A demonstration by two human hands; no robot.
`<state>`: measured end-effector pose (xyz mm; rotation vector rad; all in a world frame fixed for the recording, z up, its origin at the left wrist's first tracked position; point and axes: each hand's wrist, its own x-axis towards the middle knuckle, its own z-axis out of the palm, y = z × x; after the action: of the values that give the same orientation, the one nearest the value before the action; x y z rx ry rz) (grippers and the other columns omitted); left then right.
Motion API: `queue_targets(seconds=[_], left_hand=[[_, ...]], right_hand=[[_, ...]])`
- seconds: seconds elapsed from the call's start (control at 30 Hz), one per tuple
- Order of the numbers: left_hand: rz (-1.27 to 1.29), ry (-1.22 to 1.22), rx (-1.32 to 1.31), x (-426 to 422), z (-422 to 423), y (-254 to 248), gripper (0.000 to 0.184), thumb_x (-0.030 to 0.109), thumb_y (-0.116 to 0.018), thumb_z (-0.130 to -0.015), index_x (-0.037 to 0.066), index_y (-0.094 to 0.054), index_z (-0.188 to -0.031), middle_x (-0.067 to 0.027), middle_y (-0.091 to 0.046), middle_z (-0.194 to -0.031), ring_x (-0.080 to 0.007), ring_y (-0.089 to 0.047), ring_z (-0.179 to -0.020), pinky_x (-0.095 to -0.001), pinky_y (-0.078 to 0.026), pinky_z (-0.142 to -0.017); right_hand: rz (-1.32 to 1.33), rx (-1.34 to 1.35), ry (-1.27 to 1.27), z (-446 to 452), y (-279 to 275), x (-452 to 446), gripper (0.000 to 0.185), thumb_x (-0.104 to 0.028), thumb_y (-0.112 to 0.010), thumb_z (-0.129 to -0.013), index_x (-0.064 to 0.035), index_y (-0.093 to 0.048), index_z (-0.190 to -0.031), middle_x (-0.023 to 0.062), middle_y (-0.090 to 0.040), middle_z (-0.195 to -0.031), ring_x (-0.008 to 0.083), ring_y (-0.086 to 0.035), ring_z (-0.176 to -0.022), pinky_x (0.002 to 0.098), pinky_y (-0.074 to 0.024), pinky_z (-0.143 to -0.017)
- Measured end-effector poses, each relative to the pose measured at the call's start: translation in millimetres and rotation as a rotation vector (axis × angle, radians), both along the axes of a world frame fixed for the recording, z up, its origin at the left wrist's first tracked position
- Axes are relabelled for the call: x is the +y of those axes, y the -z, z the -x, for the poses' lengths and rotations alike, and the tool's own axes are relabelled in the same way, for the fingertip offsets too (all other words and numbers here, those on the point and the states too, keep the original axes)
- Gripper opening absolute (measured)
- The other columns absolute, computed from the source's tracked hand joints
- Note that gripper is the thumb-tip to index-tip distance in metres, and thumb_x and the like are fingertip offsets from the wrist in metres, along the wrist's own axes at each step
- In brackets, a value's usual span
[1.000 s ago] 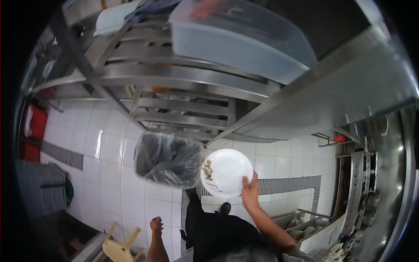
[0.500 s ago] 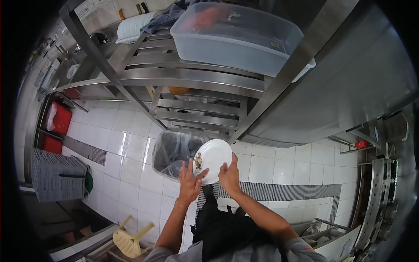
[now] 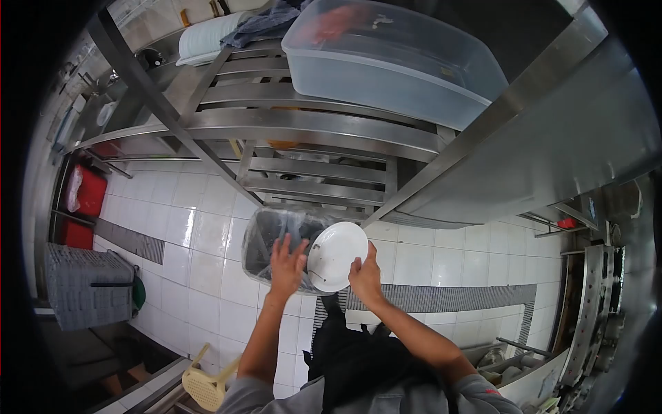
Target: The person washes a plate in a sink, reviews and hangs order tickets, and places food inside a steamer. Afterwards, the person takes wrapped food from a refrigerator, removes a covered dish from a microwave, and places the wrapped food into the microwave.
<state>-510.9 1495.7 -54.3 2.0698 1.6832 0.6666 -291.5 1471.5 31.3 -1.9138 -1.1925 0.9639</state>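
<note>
A white plate [image 3: 338, 257] with a few small dark scraps near its left side is gripped at its right edge by my right hand [image 3: 365, 277]. It is tilted over the right part of a bin [image 3: 258, 238] lined with clear plastic. My left hand [image 3: 287, 265] is just left of the plate, above the bin, with its fingers spread and nothing visible in them.
Ahead is a slatted metal rack [image 3: 310, 127] holding a clear plastic tub [image 3: 386, 79], a dark cloth [image 3: 265, 24] and stacked white plates [image 3: 210, 36]. Grey stacked crates [image 3: 89, 284] stand left. A yellow stool [image 3: 205, 388] is at lower left.
My left hand came up to the plate, then moved left off it over the bin. The plate moved left toward the bin, and the larger clump of scraps is gone from it.
</note>
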Motion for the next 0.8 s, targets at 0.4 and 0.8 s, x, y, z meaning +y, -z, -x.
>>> queue_targets(seconds=[0.4, 0.8], left_hand=[[-0.025, 0.106, -0.167, -5.7, 18.3, -2.5, 0.042, 0.041, -0.037, -0.102, 0.024, -0.06, -0.132, -0.0197, -0.03, -0.153, -0.0481, -0.025, -0.137, -0.0623, -0.022, -0.109], [0.102, -0.213, 0.432, -24.6, 26.5, 63.3, 0.05, 0.047, -0.053, -0.093, 0.023, -0.053, -0.137, -0.0187, -0.033, -0.151, -0.0507, -0.027, -0.135, -0.0688, -0.026, -0.103]], right_hand=[[0.007, 0.003, -0.06, 17.6, 3.0, 10.5, 0.054, -0.005, -0.047, -0.094, 0.0052, -0.023, -0.141, 0.0325, -0.064, -0.097, 0.0452, -0.066, -0.087, 0.0464, -0.0521, -0.077], [-0.145, 0.05, 0.052, -13.2, 16.3, -6.7, 0.054, -0.006, -0.049, -0.092, 0.0022, -0.026, -0.14, 0.0314, -0.062, -0.1, 0.0472, -0.063, -0.089, 0.0483, -0.0508, -0.08]])
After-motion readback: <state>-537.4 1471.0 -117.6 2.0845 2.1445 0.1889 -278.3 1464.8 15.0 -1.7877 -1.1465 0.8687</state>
